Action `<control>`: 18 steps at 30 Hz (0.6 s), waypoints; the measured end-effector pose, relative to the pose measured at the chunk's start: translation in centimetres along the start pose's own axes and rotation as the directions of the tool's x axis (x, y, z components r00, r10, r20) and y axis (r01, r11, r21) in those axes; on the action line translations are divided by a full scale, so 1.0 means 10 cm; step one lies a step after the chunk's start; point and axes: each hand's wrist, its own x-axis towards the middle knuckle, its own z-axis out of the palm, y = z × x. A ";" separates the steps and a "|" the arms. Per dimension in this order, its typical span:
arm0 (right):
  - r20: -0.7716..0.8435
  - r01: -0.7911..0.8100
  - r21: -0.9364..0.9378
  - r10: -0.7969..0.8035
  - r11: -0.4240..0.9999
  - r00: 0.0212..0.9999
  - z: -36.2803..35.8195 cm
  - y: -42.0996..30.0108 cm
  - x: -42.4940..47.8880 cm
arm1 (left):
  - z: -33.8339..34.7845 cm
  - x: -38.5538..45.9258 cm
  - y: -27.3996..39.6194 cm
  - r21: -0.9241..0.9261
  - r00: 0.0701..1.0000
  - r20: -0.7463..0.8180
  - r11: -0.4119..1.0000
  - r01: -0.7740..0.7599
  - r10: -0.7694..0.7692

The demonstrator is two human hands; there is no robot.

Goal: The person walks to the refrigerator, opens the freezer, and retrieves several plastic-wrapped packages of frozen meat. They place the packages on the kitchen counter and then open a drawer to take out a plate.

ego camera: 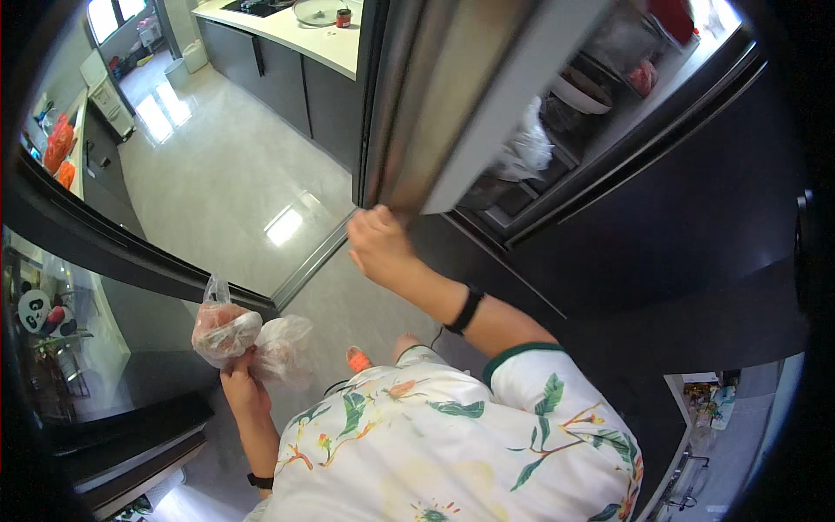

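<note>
My left hand grips a clear plastic bag of pinkish food that looks like raw meat. A second whitish plastic bag hangs from the same hand, its contents hard to make out. My right hand has its fingers curled at the edge of a refrigerator door, which is blurred and stands open. Behind the door, the refrigerator compartment shows a crumpled plastic bag, a white bowl with something dark in it, and a small red package.
A metal floor track crosses the doorway by a dark-framed glass door. Past it, a kitchen counter carries a glass lid and a red jar. Dark cabinet panels rise at right. An orange shoe shows below me.
</note>
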 end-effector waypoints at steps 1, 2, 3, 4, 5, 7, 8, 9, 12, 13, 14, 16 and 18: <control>-0.015 -0.083 0.089 0.084 0.993 0.996 -0.08 -0.01 -0.18 | 0.01 0.01 -0.01 -0.010 1.000 -0.009 1.000 0.009 -0.009; 0.040 -0.204 0.135 0.200 0.970 0.979 -0.18 -0.03 -0.37 | 0.02 0.01 0.00 -0.005 0.999 0.029 1.000 0.022 -0.021; 0.094 -0.321 0.178 0.308 0.930 0.947 -0.28 -0.05 -0.54 | 0.03 0.02 0.02 0.002 0.998 0.064 1.000 0.026 -0.026; 0.004 -0.335 0.242 0.345 0.910 0.939 -0.30 -0.02 -0.74 | 0.03 0.02 0.03 0.007 0.995 0.098 1.000 0.015 -0.016; 0.029 -0.409 0.213 0.413 0.887 0.910 -0.37 -0.02 -0.92 | 0.03 0.02 0.02 -0.002 0.993 0.112 0.999 0.040 -0.039; -0.078 -0.521 0.141 0.534 0.842 0.842 -0.45 -0.07 -1.24 | -0.02 0.07 0.02 0.035 0.989 0.133 0.997 0.065 -0.070; -0.084 -0.579 0.128 0.591 0.805 0.803 -0.51 -0.11 -1.37 | -0.05 0.07 0.03 0.034 0.985 0.160 0.998 0.059 -0.064; -0.092 -0.615 0.149 0.631 0.774 0.771 -0.50 -0.14 -1.53 | -0.09 0.08 0.05 0.053 0.979 0.184 0.996 0.075 -0.084; -0.123 -0.740 0.169 0.759 0.650 0.639 -0.36 -0.23 -1.92 | -0.25 0.19 0.04 0.085 0.961 0.243 0.990 0.114 -0.132; -0.155 -0.783 0.162 0.799 0.600 0.581 -0.32 -0.22 -2.08 | -0.29 0.24 0.00 0.056 0.952 0.275 0.991 0.122 -0.133; -0.161 -0.815 0.187 0.836 0.548 0.525 -0.29 -0.18 -2.23 | -0.33 0.29 -0.04 0.032 0.943 0.305 0.991 0.131 -0.135; -0.181 -0.877 0.205 0.897 0.435 0.402 -0.20 -0.09 -2.57 | -0.35 0.33 -0.05 0.068 0.933 0.330 0.990 0.125 -0.141; -0.157 -0.933 0.191 0.948 0.304 0.277 -0.07 0.03 -2.82 | -0.37 0.36 -0.08 0.085 0.933 0.333 0.990 0.116 -0.138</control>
